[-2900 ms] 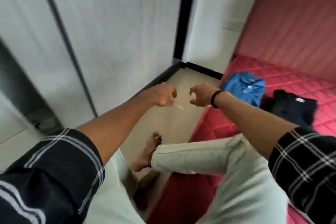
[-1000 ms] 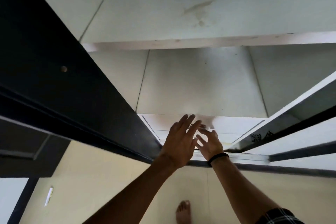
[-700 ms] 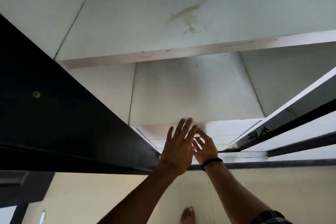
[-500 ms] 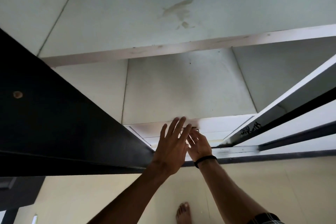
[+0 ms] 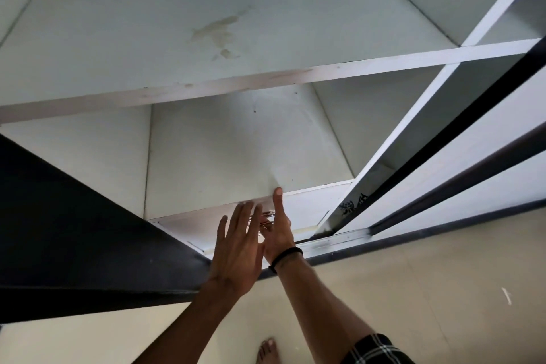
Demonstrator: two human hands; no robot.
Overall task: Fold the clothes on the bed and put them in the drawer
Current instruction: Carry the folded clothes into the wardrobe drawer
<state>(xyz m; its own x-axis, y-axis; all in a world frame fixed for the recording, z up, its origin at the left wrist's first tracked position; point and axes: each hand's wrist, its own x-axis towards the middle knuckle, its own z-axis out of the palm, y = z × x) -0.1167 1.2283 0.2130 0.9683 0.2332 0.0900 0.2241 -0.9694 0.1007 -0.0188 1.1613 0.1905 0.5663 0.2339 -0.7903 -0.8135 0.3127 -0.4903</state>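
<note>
Both hands reach low into the wardrobe for the drawer (image 5: 298,210) — left hand (image 5: 236,248) flat, fingers spread; right hand (image 5: 279,230) at its handle (image 5: 266,220), grip hidden. No clothes visible here.

The left hand (image 5: 236,257) covers most of the right hand's (image 5: 279,233) fingers and the metal handle (image 5: 266,220) on the drawer front (image 5: 307,207), so the grip there cannot be judged. The drawer's inside is hidden. The bare foot (image 5: 267,352) and checked sleeve (image 5: 375,350) are cut off by the bottom edge.
</note>
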